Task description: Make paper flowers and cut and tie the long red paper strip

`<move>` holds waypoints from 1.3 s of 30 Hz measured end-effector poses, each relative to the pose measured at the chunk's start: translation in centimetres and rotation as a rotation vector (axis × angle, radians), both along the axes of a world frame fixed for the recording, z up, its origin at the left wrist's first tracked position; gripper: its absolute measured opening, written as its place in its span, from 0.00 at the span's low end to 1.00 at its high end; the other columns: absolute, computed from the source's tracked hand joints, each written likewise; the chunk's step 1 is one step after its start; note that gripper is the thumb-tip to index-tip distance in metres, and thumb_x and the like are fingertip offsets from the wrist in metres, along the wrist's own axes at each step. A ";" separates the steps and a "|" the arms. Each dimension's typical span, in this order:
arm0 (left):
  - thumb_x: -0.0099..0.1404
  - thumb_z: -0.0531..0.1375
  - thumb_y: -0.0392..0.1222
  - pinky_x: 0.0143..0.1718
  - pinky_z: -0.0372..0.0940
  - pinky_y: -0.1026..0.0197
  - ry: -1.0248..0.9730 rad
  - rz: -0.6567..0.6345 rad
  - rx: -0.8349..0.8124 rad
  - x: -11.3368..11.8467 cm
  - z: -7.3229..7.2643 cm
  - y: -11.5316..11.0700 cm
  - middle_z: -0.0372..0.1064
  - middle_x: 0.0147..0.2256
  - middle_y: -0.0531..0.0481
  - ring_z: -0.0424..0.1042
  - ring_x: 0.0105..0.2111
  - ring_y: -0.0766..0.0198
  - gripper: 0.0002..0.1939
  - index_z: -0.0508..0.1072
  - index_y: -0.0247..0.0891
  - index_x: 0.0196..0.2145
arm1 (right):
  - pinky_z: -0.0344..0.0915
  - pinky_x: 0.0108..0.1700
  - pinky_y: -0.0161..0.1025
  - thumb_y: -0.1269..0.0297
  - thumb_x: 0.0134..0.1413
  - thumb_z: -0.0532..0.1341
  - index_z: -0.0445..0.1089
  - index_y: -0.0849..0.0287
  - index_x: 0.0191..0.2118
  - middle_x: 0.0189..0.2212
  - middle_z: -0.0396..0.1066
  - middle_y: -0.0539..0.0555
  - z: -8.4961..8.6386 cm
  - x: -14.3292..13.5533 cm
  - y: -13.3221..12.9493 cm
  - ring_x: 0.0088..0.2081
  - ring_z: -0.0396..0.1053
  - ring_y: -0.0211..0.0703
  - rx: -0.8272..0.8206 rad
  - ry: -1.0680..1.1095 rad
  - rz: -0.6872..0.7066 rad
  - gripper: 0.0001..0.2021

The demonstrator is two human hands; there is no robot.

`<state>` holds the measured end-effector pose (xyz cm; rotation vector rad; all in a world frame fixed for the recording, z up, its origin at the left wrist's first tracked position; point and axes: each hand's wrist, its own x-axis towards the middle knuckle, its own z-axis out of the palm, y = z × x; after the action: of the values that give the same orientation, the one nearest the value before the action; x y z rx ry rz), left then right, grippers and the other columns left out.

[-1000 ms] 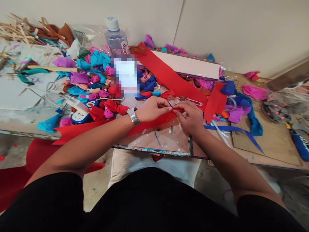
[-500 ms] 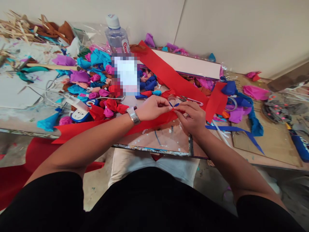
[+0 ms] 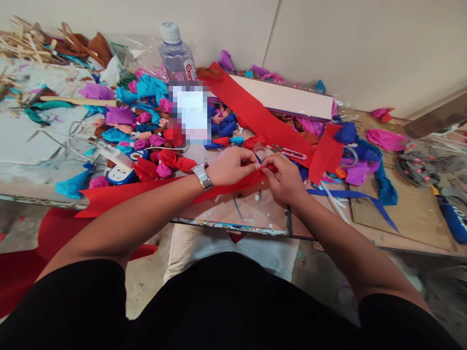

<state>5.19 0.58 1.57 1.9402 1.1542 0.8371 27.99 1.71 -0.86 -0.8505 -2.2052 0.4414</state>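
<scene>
My left hand (image 3: 236, 165), wearing a metal watch (image 3: 203, 176), pinches a small gathered spot of a long red strip (image 3: 120, 193) of crepe-like material. Fingertips of my right hand (image 3: 286, 179) close on the same spot, almost touching the left ones. A bit of dark blue (image 3: 258, 158) shows between the fingers; what it is exactly is hidden. The strip's loose end trails left under my left forearm. Just beyond the hands lie a clear tape roll (image 3: 261, 151) and a pair of thread snips (image 3: 292, 153).
Crumpled blue, pink and red pieces (image 3: 120, 115) cover the table's back left, beside a bottle (image 3: 178, 56) and a power socket (image 3: 122, 172). Another red strip (image 3: 251, 99) slants across a white-topped box (image 3: 292, 97). Cardboard (image 3: 412, 214) lies right, wooden sticks (image 3: 25, 41) far left.
My right hand has shifted slightly left and its fingers have curled closer around the pinched spot. The red strip bunches more between the hands; my left hand stays nearly in place.
</scene>
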 end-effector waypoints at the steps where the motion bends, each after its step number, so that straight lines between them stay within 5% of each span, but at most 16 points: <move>1: 0.71 0.61 0.50 0.36 0.64 0.60 0.014 0.000 0.007 0.0 0.1 -0.1 0.81 0.34 0.49 0.73 0.31 0.64 0.15 0.82 0.36 0.37 | 0.72 0.53 0.50 0.64 0.71 0.62 0.71 0.53 0.44 0.43 0.77 0.56 -0.1 0.0 0.0 0.48 0.76 0.52 -0.026 0.003 0.005 0.02; 7: 0.71 0.61 0.50 0.39 0.64 0.58 0.064 0.012 0.058 -0.1 0.2 -0.2 0.81 0.34 0.48 0.74 0.34 0.61 0.16 0.82 0.36 0.37 | 0.71 0.45 0.44 0.62 0.69 0.64 0.73 0.53 0.44 0.40 0.77 0.53 -0.4 0.0 0.1 0.41 0.75 0.47 -0.080 0.048 -0.005 0.03; 27: 0.73 0.61 0.49 0.39 0.64 0.59 0.080 0.021 0.114 -0.1 0.2 -0.1 0.82 0.34 0.49 0.76 0.33 0.62 0.14 0.83 0.37 0.37 | 0.76 0.50 0.49 0.59 0.68 0.66 0.78 0.52 0.41 0.40 0.82 0.55 0.6 0.4 0.4 0.44 0.79 0.50 0.061 0.013 0.002 0.05; 39: 0.73 0.62 0.50 0.39 0.66 0.59 0.043 0.026 0.135 0.1 -0.1 -0.2 0.84 0.36 0.49 0.77 0.34 0.61 0.15 0.84 0.39 0.39 | 0.72 0.42 0.44 0.59 0.66 0.64 0.75 0.55 0.37 0.34 0.79 0.53 0.4 -0.2 0.0 0.37 0.76 0.46 -0.075 0.132 -0.033 0.07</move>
<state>5.28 0.39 1.49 2.0658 1.1767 0.9118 27.80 1.71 -0.50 -0.8709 -2.0618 0.5516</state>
